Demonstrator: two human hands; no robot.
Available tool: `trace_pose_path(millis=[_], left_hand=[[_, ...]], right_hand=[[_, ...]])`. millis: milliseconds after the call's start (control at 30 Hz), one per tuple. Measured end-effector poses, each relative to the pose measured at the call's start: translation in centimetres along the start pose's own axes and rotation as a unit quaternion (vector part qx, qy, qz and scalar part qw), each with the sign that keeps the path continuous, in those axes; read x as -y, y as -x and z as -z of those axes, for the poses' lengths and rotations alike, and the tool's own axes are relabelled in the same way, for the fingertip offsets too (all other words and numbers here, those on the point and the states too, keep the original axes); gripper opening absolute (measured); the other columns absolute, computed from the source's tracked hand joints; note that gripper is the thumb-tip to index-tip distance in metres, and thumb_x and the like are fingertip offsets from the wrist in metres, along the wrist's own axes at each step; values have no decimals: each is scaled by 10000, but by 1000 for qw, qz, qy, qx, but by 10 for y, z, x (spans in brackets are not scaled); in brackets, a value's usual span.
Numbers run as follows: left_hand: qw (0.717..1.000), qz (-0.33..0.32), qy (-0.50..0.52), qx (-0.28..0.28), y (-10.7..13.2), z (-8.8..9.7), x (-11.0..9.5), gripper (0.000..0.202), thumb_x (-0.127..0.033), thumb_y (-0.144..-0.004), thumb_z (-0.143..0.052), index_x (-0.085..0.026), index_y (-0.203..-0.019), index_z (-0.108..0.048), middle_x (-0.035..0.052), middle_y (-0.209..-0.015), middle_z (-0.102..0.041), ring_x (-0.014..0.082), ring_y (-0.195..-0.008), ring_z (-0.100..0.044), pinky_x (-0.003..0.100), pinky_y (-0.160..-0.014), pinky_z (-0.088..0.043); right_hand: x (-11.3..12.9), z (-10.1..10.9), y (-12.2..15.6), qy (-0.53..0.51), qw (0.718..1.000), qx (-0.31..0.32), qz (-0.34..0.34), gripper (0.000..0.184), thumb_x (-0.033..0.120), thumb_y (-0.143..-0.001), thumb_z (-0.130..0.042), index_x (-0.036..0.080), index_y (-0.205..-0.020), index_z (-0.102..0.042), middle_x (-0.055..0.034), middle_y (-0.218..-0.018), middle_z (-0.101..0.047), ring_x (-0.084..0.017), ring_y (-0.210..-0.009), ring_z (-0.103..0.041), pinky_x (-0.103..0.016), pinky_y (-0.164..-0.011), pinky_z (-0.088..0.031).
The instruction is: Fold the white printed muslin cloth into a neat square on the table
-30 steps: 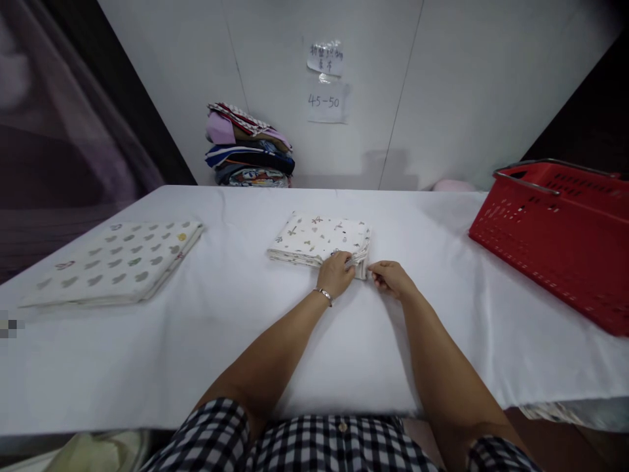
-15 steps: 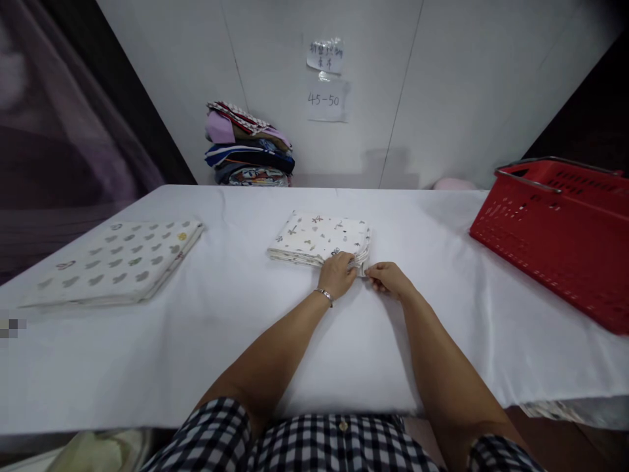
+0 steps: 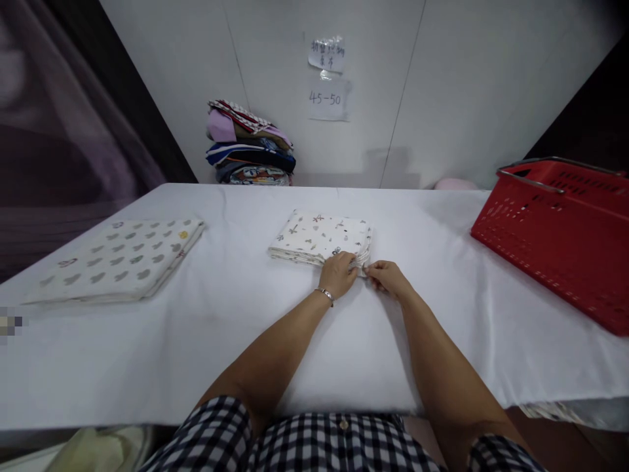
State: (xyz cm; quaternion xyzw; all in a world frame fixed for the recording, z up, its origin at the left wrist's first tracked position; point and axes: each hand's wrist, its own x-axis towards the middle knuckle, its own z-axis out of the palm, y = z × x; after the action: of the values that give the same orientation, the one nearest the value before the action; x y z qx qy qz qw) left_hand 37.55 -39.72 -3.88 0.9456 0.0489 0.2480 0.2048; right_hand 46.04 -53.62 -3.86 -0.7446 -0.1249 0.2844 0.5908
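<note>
A folded white cloth (image 3: 322, 235) with small printed figures lies in several layers at the middle of the table. My left hand (image 3: 338, 274), with a bracelet at the wrist, grips its near edge close to the right corner, fingers over the layers. Just to the right, my right hand (image 3: 388, 278) pinches the tip of the cloth's near right corner between thumb and fingers. The layers at that corner are partly covered by my fingers.
Another folded white cloth (image 3: 122, 259) with grey printed shapes lies at the left of the white-covered table (image 3: 236, 354). A red basket (image 3: 560, 242) with metal handles stands at the right. Behind the table is a pile of folded fabrics (image 3: 250, 144) against the wall.
Both hands stay at the cloth's near right corner. The corner tip at my right fingers has shifted slightly; otherwise only the view has moved a little.
</note>
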Motion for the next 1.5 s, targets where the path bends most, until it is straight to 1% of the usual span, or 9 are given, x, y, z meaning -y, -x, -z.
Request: trace_pose_path(millis=[233, 400, 567, 733, 833, 933, 1033, 1233, 1500], left_hand=[[1000, 0, -1, -1, 0, -1, 1, 191, -167, -771, -550, -199, -958, -537, 28, -935, -615, 184, -907, -559, 319, -778, -429], [1000, -3, -6, 9, 1, -1, 1, 189, -182, -789, -537, -206, -976, -534, 32, -948, -608, 187, -914, -551, 327, -788, -426], [999, -37, -21, 34, 3, 0, 1, 225, -164, -780, -536, -216, -998, -525, 42, -981, -593, 204, -953, -536, 352, -816, -412], [997, -41, -43, 40, 5, -1, -2, 319, -244, -743, -620, -211, -1037, -502, 57, -1018, -578, 231, -983, -521, 375, -839, -398], [998, -27, -48, 29, 4, -4, -3, 266, -245, -776, -593, -203, -1022, -503, 54, -994, -588, 224, -965, -530, 360, -820, -405], [999, 9, -40, 12, 1, -5, -2, 201, -218, -802, -555, -202, -997, -511, 45, -953, -603, 209, -926, -549, 340, -787, -423], [999, 27, -38, 8, 0, -5, -2, 211, -208, -788, -566, -205, -993, -517, 38, -944, -610, 203, -909, -558, 334, -779, -432], [999, 26, -41, 0, 1, -5, -3, 212, -211, -778, -571, -199, -984, -524, 31, -943, -613, 201, -906, -559, 329, -773, -433], [999, 29, -41, -6, 0, -4, -3, 212, -212, -786, -561, -192, -993, -522, 36, -948, -611, 195, -916, -553, 323, -793, -423]], right_hand=[[1, -3, 4, 37, 998, 42, 2, 242, 304, -638, -698, 180, -584, -497, 39, -371, -478, -66, -316, -375, -187, -315, -222], [2, -3, 3, -27, 998, 40, -27, 233, 263, -612, -677, 183, -559, -465, 38, -419, -496, -63, -333, -401, -177, -310, -205], [6, -4, 4, -61, 996, 47, -34, 187, 266, -617, -627, 181, -565, -469, 52, -423, -462, -46, -328, -349, -176, -309, -173], [9, -6, 7, -81, 995, 57, -13, 198, 277, -603, -637, 175, -566, -472, 48, -473, -478, -47, -363, -390, -174, -324, -197], [12, -2, 8, -89, 993, 75, 3, 189, 298, -607, -652, 164, -608, -517, 45, -500, -487, -49, -383, -409, -172, -336, -226], [12, 5, 6, -79, 997, 13, 6, 166, 297, -635, -636, 159, -690, -562, 44, -518, -498, -54, -393, -430, -169, -345, -249], [9, 9, 3, -42, 998, -46, -12, 129, 269, -669, -612, 159, -658, -544, 32, -497, -512, -59, -369, -430, -172, -330, -242], [4, 1, 4, 16, 999, -14, -34, 187, 227, -687, -632, 149, -556, -525, -5, -425, -526, -78, -315, -418, -193, -294, -226], [3, -7, 3, -4, 1000, 5, -28, 185, 185, -695, -590, 175, -553, -471, 35, -407, -493, -69, -307, -409, -186, -295, -223]])
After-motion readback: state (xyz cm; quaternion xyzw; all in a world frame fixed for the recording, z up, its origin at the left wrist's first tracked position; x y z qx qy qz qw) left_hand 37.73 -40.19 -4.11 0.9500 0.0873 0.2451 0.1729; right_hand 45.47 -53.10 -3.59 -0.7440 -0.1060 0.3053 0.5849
